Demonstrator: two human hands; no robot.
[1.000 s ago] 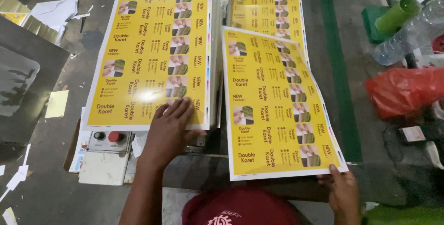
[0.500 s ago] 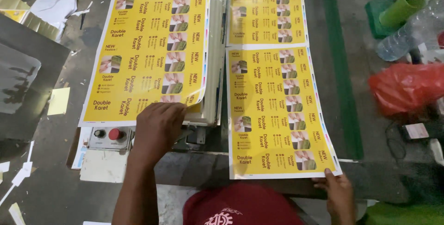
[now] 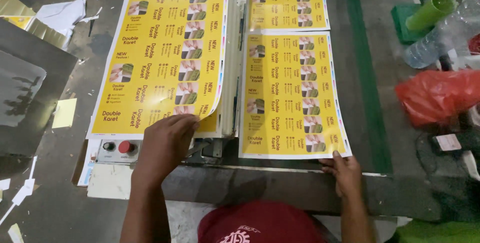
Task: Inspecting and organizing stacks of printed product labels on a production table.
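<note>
Left grip (image 3: 167, 135) pinching top yellow printed sheet's corner off the stack (image 3: 165, 58); right grip (image 3: 342, 170) pinching laid sheet (image 3: 290, 93). Risk: double-pick, creasing.

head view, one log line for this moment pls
left hand: lifting top sheet corner on yellow stack | right hand: on edge of single yellow sheet

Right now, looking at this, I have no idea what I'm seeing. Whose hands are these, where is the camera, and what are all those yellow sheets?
The camera sits on a person's head, looking down over a red cap at their own bare hands. The left hand lifts the corner of the top glossy yellow printed sheet on a thick stack. The right hand pinches the near edge of a single yellow printed sheet lying flat beside it, with another beyond. A small grey control box with a red button sits below the stack. A red plastic bag lies at right.
</note>
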